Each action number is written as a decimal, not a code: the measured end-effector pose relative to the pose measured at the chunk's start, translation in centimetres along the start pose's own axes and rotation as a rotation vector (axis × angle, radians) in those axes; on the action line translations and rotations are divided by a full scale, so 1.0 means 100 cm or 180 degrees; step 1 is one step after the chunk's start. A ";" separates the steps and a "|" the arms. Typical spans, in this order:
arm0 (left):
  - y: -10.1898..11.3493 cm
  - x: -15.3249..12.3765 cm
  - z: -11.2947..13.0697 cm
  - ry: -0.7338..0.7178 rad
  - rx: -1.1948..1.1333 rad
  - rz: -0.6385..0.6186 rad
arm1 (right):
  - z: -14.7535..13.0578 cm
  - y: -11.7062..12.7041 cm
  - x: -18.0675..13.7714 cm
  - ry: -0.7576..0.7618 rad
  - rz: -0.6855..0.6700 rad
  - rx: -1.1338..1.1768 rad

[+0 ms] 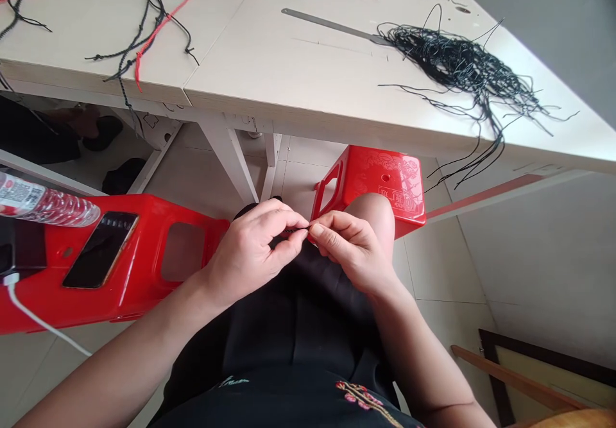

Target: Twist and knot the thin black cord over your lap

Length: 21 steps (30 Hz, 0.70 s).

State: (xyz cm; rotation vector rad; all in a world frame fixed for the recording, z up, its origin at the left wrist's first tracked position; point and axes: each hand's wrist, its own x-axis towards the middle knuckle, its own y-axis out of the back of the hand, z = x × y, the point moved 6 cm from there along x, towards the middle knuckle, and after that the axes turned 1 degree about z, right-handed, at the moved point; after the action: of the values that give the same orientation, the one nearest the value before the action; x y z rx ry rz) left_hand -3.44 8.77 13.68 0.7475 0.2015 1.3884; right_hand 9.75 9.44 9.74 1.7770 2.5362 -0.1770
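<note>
Over my lap, my left hand (262, 242) and my right hand (353, 245) meet fingertip to fingertip. Between them runs a thin black cord (294, 228), pinched by thumb and forefinger on each side. Most of the cord is hidden by my fingers and hard to make out against my black clothing. On the table above lies a tangled bundle of black cords (457, 62), with loose ends hanging over the front edge. A flat metal strip (332, 25), like a saw blade or ruler, touches the bundle's left end.
Braided black cords (144, 27) and a red cord (180, 8) lie on the white table (289, 88) at left. A red stool (380, 178) stands under the table. Another red stool (144, 255) holds a phone (101, 248), a plastic bottle (52, 203) and a white cable (38, 322).
</note>
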 end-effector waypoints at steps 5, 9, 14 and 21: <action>0.000 0.001 0.004 -0.0217 0.0307 0.0135 | -0.005 -0.002 -0.003 0.0191 0.0068 -0.0283; 0.000 0.000 0.004 0.0011 0.0001 0.0024 | -0.008 0.002 -0.006 0.0192 0.0190 -0.0298; 0.001 -0.003 -0.009 0.0775 -0.0868 0.0051 | -0.005 0.004 -0.007 0.0297 0.0315 0.0165; 0.002 -0.004 -0.009 0.1082 -0.1324 0.0051 | -0.018 -0.002 -0.011 0.1168 0.0666 -0.0397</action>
State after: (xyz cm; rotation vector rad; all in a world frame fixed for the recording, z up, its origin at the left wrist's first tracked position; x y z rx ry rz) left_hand -4.23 8.78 13.00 0.1671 0.1636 1.5041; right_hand 10.00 8.60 11.66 2.1747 2.4829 0.3368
